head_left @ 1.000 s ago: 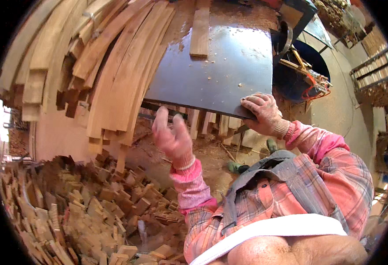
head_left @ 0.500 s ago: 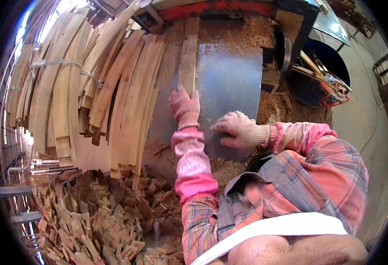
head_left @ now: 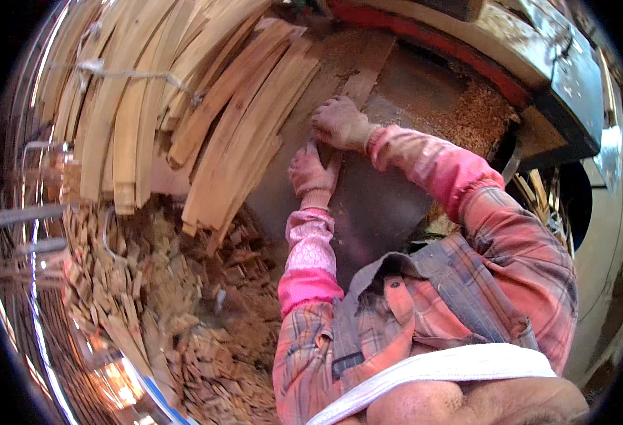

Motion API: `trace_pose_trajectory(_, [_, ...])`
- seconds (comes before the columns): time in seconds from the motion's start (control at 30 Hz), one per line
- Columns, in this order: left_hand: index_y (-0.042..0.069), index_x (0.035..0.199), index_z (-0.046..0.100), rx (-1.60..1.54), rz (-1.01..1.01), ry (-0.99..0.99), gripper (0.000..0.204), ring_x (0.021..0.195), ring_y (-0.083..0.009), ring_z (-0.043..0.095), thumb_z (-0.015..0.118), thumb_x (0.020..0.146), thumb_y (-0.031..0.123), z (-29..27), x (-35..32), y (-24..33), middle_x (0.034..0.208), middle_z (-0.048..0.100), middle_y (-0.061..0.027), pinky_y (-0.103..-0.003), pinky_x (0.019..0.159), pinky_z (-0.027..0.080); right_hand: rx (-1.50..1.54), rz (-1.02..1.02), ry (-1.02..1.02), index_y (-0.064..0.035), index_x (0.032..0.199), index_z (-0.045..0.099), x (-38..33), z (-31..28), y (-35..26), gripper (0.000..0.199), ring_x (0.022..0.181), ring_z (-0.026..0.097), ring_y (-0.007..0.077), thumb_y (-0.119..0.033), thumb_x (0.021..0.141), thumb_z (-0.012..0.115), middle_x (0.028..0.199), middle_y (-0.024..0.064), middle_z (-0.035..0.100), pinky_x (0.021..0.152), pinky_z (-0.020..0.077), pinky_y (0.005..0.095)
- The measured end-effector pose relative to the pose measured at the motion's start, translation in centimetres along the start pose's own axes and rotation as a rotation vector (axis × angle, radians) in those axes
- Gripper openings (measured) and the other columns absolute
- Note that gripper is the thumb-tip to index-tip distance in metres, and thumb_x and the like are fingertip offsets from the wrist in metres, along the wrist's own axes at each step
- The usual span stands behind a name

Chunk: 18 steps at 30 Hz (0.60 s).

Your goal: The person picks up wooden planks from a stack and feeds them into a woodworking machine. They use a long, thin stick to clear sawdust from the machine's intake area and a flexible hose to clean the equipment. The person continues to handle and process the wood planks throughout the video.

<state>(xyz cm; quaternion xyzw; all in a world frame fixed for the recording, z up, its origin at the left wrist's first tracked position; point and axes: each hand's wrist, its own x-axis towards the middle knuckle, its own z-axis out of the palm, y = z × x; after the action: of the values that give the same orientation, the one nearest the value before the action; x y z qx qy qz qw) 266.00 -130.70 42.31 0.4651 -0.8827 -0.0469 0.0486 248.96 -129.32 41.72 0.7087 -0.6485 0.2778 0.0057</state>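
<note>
A long wooden board [head_left: 366, 76] lies on the grey metal tabletop [head_left: 375, 198], its far end toward the red-edged machine. My left hand [head_left: 311, 171], in a pinkish work glove, is closed on the board's near end. Just beyond it, my gloved right hand [head_left: 341, 123] reaches across and grips the same board, knuckles up. The two hands nearly touch, and they cover part of the board. To their left leans a stack of similar boards [head_left: 251, 134].
The machine's red edge [head_left: 439, 35] runs along the far side, with sawdust [head_left: 478, 113] heaped before it. A pile of wood offcuts [head_left: 212, 361] fills the lower left. White twine [head_left: 134, 73] ties a bundle of boards. A black round bin [head_left: 577, 198] stands at right.
My right hand has moved from above the metal tabletop, off to the right, onto the board beyond my left hand. The view has turned, so the board now slants up to the right.
</note>
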Motion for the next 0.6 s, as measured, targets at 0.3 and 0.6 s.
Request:
trace_pose_trajectory(0.3, [0.005, 0.121, 0.057, -0.065, 0.045, -0.056, 0.062, 0.103, -0.0410, 0.060, 0.084, 0.074, 0.034, 0.5, -3.8, 4.4, 0.107, 0.061, -0.0200, -0.050, 0.090, 0.048, -0.075, 0.039, -0.121, -0.0098, 0.082, 0.074, -3.3, -0.3, 1.4, 0.031, 0.094, 0.065, 0.0347, -0.039, 0.084, 0.065, 0.087, 0.0124, 0.070, 0.084, 0.0497, 0.0475])
trace_pose_trajectory(0.6, [0.003, 0.120, 0.054, -0.124, 0.060, 0.118, 0.063, 0.103, -0.0380, 0.059, 0.083, 0.072, 0.032, 2.4, -4.2, 4.1, 0.107, 0.059, -0.0185, -0.050, 0.089, 0.048, -0.090, 0.082, -0.194, -0.0087, 0.091, 0.077, -2.7, 0.1, 1.4, 0.034, 0.100, 0.065, 0.0391, -0.039, 0.087, 0.064, 0.096, 0.0177, 0.071, 0.088, 0.0499, 0.0510])
